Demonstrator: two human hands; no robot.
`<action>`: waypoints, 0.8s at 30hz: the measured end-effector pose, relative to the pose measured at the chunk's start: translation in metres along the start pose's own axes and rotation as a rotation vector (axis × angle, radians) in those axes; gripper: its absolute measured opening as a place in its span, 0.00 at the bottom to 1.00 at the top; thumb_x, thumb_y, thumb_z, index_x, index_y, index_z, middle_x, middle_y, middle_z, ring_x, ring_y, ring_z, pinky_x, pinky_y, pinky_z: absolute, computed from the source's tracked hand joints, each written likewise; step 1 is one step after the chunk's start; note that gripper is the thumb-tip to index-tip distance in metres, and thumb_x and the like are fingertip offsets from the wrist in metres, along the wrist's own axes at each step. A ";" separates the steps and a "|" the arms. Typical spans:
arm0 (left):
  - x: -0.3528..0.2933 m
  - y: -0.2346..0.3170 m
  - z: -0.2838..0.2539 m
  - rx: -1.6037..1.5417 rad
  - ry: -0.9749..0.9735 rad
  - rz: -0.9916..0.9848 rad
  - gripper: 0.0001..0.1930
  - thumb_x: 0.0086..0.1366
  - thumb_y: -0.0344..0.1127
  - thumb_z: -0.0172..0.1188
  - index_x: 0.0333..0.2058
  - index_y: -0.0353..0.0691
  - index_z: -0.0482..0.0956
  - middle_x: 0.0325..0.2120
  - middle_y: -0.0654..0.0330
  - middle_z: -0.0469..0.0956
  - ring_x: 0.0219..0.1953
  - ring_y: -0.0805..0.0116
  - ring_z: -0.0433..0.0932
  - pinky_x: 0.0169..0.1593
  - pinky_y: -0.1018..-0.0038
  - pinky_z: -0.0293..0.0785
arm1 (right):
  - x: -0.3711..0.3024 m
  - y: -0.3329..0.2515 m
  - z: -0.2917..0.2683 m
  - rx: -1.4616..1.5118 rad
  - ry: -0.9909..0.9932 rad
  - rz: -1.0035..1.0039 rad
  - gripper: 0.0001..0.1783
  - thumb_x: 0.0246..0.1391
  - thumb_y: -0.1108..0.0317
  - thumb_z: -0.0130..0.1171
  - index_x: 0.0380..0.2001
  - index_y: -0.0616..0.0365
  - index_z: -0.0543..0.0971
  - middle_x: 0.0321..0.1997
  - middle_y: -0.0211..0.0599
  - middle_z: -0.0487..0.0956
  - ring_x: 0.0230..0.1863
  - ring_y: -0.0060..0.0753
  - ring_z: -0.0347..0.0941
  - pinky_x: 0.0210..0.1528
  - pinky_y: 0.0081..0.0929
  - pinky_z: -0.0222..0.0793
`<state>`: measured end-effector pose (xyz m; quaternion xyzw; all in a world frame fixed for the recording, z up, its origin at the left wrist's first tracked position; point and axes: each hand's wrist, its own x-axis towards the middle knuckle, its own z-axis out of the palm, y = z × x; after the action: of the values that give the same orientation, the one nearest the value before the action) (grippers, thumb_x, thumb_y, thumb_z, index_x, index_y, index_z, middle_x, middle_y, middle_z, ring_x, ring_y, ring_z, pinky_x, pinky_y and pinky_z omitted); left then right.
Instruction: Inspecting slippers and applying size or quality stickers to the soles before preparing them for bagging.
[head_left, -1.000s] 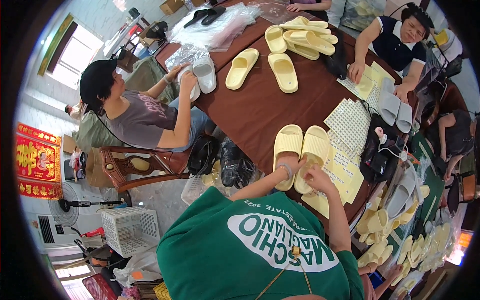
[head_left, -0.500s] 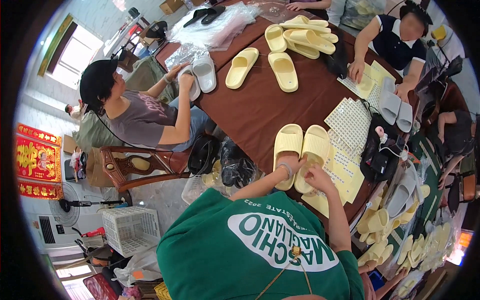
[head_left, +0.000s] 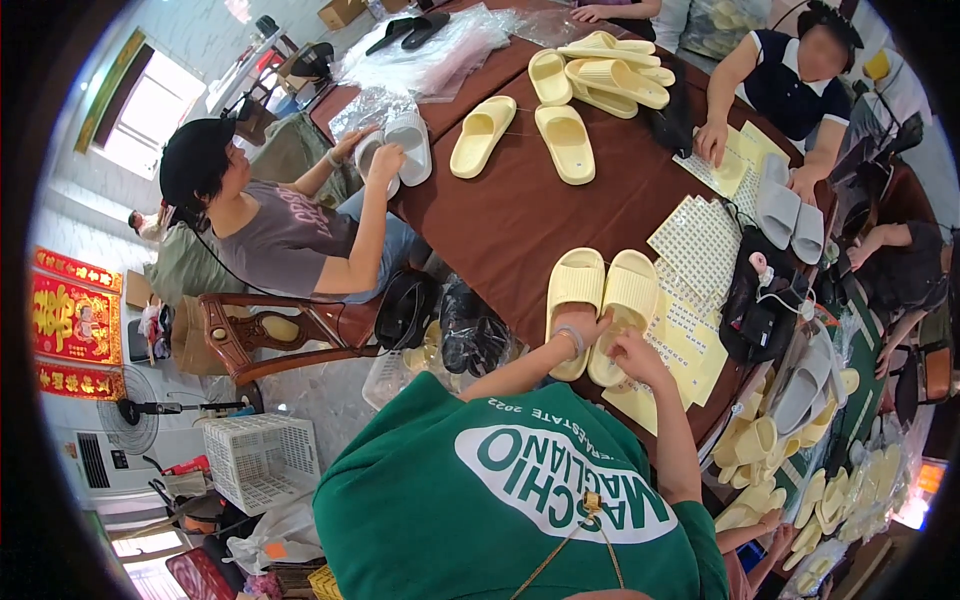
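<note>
Two pale-yellow ribbed slides (head_left: 578, 290): side by side on the near edge of the brown-covered worktop (head_left: 480, 250), toes far.
Left hand (head_left: 582, 327): across the left slide (head_left: 578, 268), fingers reaching to the right slide (head_left: 633, 280); cannot tell if gripping.
Right hand (head_left: 632, 354): over right slide's footbed, fingers curled; cannot tell if pinching anything.
Yellow label sheet (head_left: 695, 350): just right of the pair, close by the right slide.
White label sheet (head_left: 690, 235): farther off, partly over the yellow one.
Sheet risk: right slide or wrist sliding right could crease or drag yellow sheet.
Edge risk: forearm bump could knock the pair off the near edge.
Fingers risk: hands crowd one footbed; a nudge could leave anything placed there crooked.
</note>
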<state>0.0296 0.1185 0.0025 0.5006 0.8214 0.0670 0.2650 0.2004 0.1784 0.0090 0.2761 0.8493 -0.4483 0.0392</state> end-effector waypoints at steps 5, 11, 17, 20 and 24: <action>0.000 0.001 -0.002 -0.038 -0.002 -0.007 0.36 0.63 0.62 0.35 0.30 0.32 0.81 0.27 0.45 0.80 0.29 0.50 0.80 0.37 0.61 0.75 | 0.001 0.002 -0.001 -0.005 0.013 -0.013 0.08 0.44 0.71 0.57 0.32 0.56 0.76 0.36 0.43 0.66 0.38 0.43 0.70 0.41 0.32 0.67; -0.001 0.003 -0.005 -0.044 -0.025 -0.020 0.36 0.63 0.62 0.35 0.27 0.32 0.81 0.26 0.44 0.79 0.29 0.50 0.79 0.36 0.60 0.75 | 0.000 -0.004 0.000 0.018 0.037 0.048 0.09 0.43 0.67 0.60 0.31 0.54 0.77 0.35 0.39 0.67 0.36 0.37 0.72 0.40 0.30 0.69; -0.002 0.002 -0.003 -0.050 -0.054 -0.009 0.36 0.64 0.62 0.34 0.31 0.32 0.81 0.29 0.45 0.80 0.31 0.51 0.80 0.37 0.61 0.75 | -0.001 -0.006 0.000 -0.018 0.037 0.060 0.08 0.44 0.67 0.59 0.31 0.53 0.77 0.35 0.39 0.68 0.37 0.37 0.73 0.40 0.31 0.69; -0.001 0.002 -0.002 -0.039 -0.057 -0.013 0.36 0.64 0.62 0.34 0.32 0.32 0.81 0.29 0.45 0.80 0.32 0.51 0.80 0.38 0.62 0.75 | -0.001 -0.004 0.000 -0.021 0.021 0.051 0.08 0.44 0.68 0.58 0.32 0.53 0.76 0.36 0.39 0.68 0.38 0.39 0.72 0.40 0.32 0.69; 0.002 0.001 0.000 -0.025 -0.077 -0.025 0.36 0.64 0.62 0.34 0.32 0.32 0.81 0.29 0.45 0.80 0.32 0.51 0.80 0.38 0.62 0.75 | -0.001 -0.007 -0.001 -0.067 0.018 0.044 0.07 0.45 0.69 0.55 0.32 0.53 0.76 0.37 0.40 0.68 0.39 0.42 0.71 0.40 0.33 0.68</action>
<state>0.0297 0.1212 0.0023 0.4893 0.8159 0.0546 0.3032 0.1982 0.1755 0.0147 0.2971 0.8580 -0.4160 0.0507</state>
